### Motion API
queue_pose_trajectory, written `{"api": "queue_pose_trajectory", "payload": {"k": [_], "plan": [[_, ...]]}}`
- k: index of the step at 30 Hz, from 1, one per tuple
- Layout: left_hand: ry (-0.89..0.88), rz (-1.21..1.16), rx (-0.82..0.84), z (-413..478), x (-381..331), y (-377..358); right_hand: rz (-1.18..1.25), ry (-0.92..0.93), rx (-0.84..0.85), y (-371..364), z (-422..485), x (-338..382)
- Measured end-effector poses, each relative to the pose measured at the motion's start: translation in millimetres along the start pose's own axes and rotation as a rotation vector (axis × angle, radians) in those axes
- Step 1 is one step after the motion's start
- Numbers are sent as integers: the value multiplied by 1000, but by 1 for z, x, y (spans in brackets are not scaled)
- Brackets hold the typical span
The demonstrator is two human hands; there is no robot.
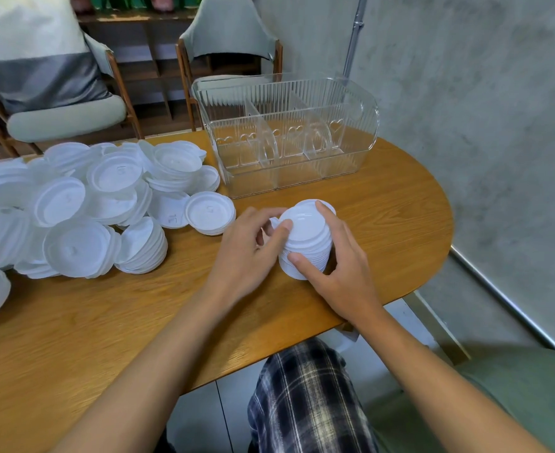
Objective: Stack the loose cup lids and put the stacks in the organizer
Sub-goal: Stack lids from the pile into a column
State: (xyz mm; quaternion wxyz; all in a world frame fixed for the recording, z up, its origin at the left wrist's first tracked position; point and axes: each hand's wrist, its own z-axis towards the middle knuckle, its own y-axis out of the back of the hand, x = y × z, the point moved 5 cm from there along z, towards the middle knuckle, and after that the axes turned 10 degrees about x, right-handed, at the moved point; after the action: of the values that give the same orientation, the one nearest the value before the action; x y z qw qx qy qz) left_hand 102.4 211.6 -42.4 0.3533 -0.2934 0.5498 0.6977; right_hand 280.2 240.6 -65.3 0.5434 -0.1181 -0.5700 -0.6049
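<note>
Plaid trouser leg point(305, 397) is right under the camera, poking out past the front edge of the wooden table point(106, 322), with a green seat point(514, 403) off to the right. Both forearms reach in over that edge. The left hand point(246, 253) and right hand point(338, 266) are wrapped round a stack of lids point(305, 243), thumbs on the near side and fingers curled over the far side. The stack is tilted, and I can't tell if its bottom touches the wood. It's toward the table's rounded right end, not far from the front edge. There's a strip of bare wood between it and the clear organizer point(286, 135), which stands at the back edge with its dividers upright, close to the grey wall point(465, 93). The pile of loose lids point(83, 204) sprawls over the left half and runs off the frame's left side, its nearest lid just beside the left hand. A broad patch of bare wood lies in front of the pile. Two chairs point(67, 116) stand behind the table.
</note>
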Motion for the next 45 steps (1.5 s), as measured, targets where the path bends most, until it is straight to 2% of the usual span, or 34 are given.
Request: {"api": "queue_pose_trajectory", "payload": {"k": [3,6,11,23,26,29,32,38,45], "plan": [[4,-93,83,5,2,-2,3,-2,0,0,0,-1],[8,-149,90,7,0,-2,3,-7,4,0,1,-2],[-55,-76,48,8,-10,-4,32,-8,3,0,0,-3],[-97,-25,117,4,6,-5,16,-24,12,1,-1,-4],[-120,151,20,-6,24,9,13,-23,8,1,-1,-2],[-235,456,56,-13,40,9,16,-27,8,1,-1,-3],[-313,535,51,-15,45,8,17,-30,10,0,-1,-3],[-238,457,-17,-16,38,8,8,-28,2,0,-1,-3],[-47,106,-133,-14,14,26,12,-26,0,1,1,-2]]}}
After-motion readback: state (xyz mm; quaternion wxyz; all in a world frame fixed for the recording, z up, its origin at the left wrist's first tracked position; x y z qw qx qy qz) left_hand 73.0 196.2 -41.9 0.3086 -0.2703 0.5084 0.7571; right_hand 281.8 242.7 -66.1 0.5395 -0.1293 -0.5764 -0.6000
